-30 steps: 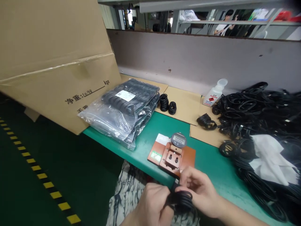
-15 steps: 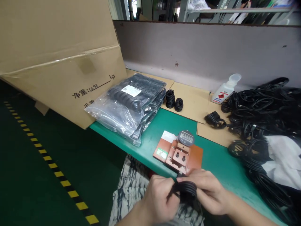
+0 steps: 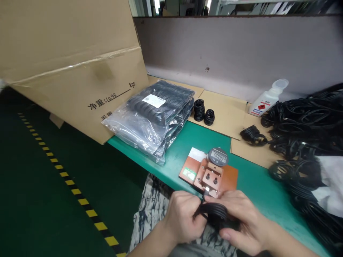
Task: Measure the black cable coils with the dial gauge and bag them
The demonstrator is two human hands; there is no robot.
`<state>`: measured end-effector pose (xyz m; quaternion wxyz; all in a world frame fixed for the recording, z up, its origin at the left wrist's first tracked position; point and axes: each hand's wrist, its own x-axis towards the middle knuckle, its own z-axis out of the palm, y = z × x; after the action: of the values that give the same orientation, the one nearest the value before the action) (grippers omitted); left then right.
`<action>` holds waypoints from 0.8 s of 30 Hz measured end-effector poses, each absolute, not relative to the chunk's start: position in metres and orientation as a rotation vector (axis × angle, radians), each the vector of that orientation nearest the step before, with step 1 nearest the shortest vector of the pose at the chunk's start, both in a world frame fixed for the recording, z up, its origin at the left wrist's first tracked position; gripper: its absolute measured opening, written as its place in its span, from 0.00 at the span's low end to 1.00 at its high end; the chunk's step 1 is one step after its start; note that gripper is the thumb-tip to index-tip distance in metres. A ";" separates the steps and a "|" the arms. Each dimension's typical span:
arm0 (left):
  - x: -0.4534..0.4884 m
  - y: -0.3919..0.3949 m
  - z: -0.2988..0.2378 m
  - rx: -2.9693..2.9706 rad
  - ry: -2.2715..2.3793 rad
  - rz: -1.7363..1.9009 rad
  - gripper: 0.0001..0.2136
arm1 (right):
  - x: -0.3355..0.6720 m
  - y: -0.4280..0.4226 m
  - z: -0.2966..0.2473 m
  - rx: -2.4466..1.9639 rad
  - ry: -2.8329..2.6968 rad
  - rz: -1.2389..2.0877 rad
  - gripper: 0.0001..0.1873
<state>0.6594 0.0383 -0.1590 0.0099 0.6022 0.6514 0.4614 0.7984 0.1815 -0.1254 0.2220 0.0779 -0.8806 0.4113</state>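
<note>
A coiled black cable is held between my two hands at the front edge of the green table. My left hand is closed in a fist around the left side of the coil. My right hand grips it from the right, fingertips by the plug end and thumb lower down. The cable's silver plug points at the front of a copper-coloured gauge fixture; whether its tip is inside I cannot tell. On the fixture, a round digital gauge shows zeros.
Clear bags of coiled cables lie at left beside a large cardboard box. Two small coils stand on cardboard behind the fixture. A white bottle and a heap of black cables with white cloth are at right.
My right thumb has moved down and away from the coil. More of the silver plug shows in front of the fixture. The whole view has shifted slightly.
</note>
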 end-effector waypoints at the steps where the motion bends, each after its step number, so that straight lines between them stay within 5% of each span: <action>1: 0.658 0.040 -0.158 1.917 2.044 1.442 0.13 | 0.798 0.182 -0.125 0.203 -2.432 1.131 0.25; 24: 0.645 0.059 -0.159 2.122 1.867 1.608 0.13 | 0.794 0.184 -0.129 0.139 -2.379 1.164 0.20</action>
<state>0.6453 0.0587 -0.1593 -0.0550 0.6515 0.5734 0.4937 0.7944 0.1841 -0.1286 0.2424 0.0509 -0.8703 0.4258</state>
